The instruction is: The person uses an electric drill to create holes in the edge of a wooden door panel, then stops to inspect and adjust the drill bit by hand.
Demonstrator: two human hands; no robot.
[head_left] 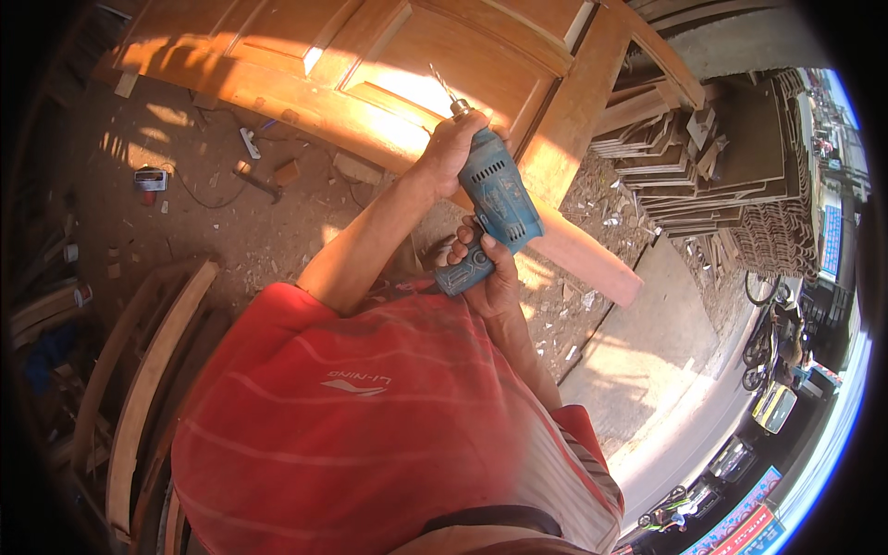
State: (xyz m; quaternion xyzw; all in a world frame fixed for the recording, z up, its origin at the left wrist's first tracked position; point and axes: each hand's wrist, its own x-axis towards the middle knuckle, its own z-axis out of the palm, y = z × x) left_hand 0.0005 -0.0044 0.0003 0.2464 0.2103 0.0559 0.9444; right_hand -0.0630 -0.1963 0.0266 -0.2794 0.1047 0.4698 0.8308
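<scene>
Sawdust and wood scraps cover the floor (pixel 231 231) to the left of the wooden door (pixel 388 74), where a hammer (pixel 257 180) lies near its lower rail. Your left hand (pixel 455 148) is closed tight around the front end of the blue electric drill (pixel 495 208), right behind the chuck, in front of the door's lower panels. The drill's long axis runs on a slant from its handle, nearest you, up and away to the left. Its drill bit (pixel 441 85) points up and to the left at the door panel; you cannot tell from here whether the tip touches the wood. Your right hand (pixel 486 273) is wrapped shut around the drill's handle, just below the door's edge. Stacked wooden pieces (pixel 703 166) stand to the right of the door.
</scene>
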